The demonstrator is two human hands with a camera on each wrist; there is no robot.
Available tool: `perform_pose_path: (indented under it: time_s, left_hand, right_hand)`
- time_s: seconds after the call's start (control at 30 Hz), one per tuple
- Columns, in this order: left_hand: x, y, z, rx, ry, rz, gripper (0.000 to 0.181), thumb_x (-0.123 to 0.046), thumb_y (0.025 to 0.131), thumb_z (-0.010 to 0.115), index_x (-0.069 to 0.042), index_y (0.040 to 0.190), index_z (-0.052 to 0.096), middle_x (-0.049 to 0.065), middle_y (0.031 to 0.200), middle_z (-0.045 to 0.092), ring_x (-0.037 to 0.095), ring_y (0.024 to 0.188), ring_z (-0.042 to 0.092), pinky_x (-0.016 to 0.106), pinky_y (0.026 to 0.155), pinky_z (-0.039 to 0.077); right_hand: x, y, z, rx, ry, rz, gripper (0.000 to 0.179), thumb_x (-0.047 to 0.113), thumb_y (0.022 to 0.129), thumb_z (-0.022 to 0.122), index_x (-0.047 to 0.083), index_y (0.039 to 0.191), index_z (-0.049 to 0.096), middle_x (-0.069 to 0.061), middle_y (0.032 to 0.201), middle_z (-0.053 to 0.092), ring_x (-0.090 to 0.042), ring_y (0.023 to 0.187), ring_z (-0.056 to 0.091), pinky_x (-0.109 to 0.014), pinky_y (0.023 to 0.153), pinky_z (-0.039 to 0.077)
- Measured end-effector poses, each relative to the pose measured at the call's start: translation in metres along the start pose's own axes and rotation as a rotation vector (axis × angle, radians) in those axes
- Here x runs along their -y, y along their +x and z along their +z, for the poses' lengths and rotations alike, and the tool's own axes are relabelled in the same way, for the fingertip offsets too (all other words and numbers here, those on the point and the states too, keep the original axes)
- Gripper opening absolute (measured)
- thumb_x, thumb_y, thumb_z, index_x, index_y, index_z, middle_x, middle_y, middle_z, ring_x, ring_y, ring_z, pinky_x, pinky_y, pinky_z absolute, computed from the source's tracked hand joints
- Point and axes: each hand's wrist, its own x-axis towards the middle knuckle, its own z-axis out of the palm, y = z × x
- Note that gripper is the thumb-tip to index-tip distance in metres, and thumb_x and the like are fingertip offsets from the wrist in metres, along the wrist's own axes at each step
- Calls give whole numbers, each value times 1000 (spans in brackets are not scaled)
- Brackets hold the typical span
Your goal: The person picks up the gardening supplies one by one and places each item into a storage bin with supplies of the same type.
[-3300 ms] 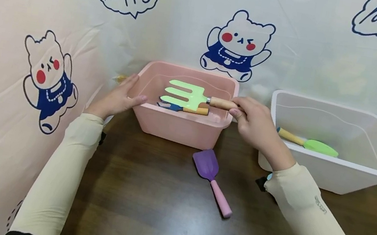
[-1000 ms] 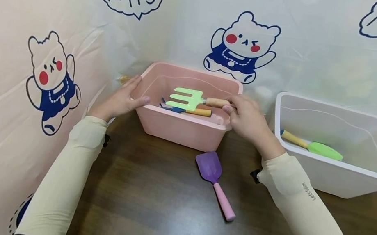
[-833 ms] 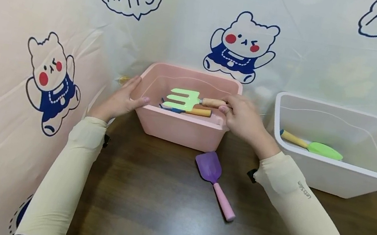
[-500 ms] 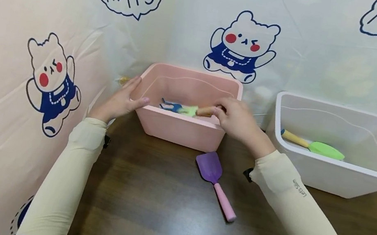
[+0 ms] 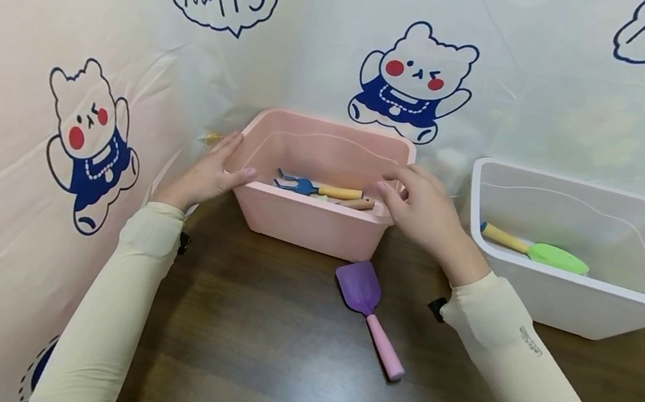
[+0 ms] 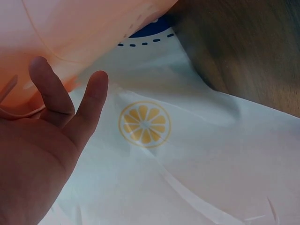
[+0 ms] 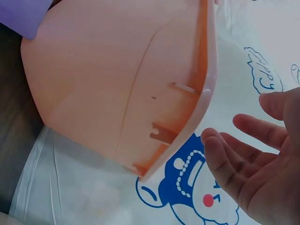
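Taking the clock from the head view, the pink bin (image 5: 308, 224) stands on the worktop (image 5: 235, 343) close to the centre. The left hand (image 5: 205, 173) rests at its nine o'clock rim, fingers extended and thumb reaching over the edge. The right hand (image 5: 427, 211) hovers at the bin's three o'clock rim, its fingers loosely bent and spread, gripping nothing. Inside the bin lies a wooden-handled tool (image 5: 360, 204), its pale green end mostly hidden by the front wall; just behind it lies a blue fork (image 5: 304, 186) with a yellow handle, tines towards nine o'clock. The purple scoop (image 5: 361, 287) lies at five o'clock, just before the bin, its pink handle pointing towards five. At three o'clock stands the white bin (image 5: 562, 298), holding a green trowel (image 5: 558, 257) with a yellow handle.
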Motion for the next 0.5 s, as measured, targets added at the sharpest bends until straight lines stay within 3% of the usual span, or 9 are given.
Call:
perform_pose_path:
  time_s: [0.17,0.37,0.5]
  left_hand:
    - [-2,1,0,2,1,-3,103,-67,92,59,-18,164,4,5,170,0,29,153,-1,58,119,6]
    - [-2,0,1,7,-7,-8,103,-68,92,58,-21,164,3,3,170,-1,30,153,-2,61,117,6]
    - [-3,-2,1,15,-10,-15,103,-69,92,57,-22,164,2,2,170,-2,30,153,-2,61,117,6]
  right_hand:
    - [-2,-18,-1,-48,-20,-67,25,26,103,58,8,113,73,-5,94,65,-24,82,55,-39,71,45]
    - [-8,-40,3,-80,-12,-125,21,20,102,61,6,109,74,-8,101,70,-25,87,61,-42,79,50]
    - [-13,-53,8,-77,-11,-127,18,18,100,63,8,109,75,-4,93,69,-24,82,60,-40,75,48]
